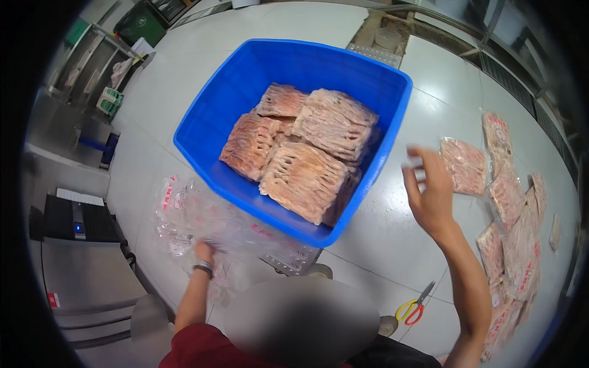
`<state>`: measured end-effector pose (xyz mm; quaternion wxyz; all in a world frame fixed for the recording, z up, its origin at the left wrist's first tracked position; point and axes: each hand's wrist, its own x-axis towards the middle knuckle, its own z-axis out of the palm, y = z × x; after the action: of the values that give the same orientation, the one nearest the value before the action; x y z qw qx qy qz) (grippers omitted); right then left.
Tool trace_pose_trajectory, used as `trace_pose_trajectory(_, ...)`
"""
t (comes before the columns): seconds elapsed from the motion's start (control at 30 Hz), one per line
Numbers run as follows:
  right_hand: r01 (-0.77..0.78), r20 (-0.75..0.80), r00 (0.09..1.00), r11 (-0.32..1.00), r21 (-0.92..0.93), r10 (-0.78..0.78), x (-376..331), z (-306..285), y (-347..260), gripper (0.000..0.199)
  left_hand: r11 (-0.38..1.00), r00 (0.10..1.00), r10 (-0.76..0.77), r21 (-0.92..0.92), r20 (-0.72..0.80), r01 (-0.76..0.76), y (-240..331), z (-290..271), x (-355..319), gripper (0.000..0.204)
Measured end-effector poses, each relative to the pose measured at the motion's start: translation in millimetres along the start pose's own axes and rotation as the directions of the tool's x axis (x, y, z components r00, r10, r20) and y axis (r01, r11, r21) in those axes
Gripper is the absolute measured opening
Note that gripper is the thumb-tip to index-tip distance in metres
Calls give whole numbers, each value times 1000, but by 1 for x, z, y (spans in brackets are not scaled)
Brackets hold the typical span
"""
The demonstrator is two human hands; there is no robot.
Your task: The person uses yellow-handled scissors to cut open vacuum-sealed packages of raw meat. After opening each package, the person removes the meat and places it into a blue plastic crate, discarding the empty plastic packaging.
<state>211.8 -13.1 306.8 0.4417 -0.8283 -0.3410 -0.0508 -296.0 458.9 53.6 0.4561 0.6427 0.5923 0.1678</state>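
Observation:
A big blue plastic tub (215, 80) holds several frozen, pinkish-tan slabs of meat (304, 178), bare of wrapping. Left of the tub, my left hand (205, 250) is down among crumpled clear plastic bags (184, 214) with red print. Its fingers are smeared by motion, so whether they grip a bag does not show. My right hand (432, 190) hangs over the floor on the tub's right, thumb and fingers apart, holding nothing. Just beyond it lies a frozen slab in clear wrap (464, 165).
Scissors (415, 303) with yellow and red handles lie on the tiled floor (368, 264) near my feet. Several more wrapped slabs (521, 245) are heaped at the right. Metal equipment (86, 270) lines the left side, and a dark green bin (140, 26) stands at the far left.

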Motion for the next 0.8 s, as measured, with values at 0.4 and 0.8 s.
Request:
trace_pose_trajectory(0.4, -768, 141, 351, 371, -522, 926, -452, -26, 136, 82, 861, 928, 367, 403, -69, -310, 18, -56, 6, 36)
trace_pose_trajectory(0.8, -808, -99, 406, 306, -504, 908, -461, -21, 118, 73, 823, 145, 195, -82, 970, -562, 151, 294, -287, 23)
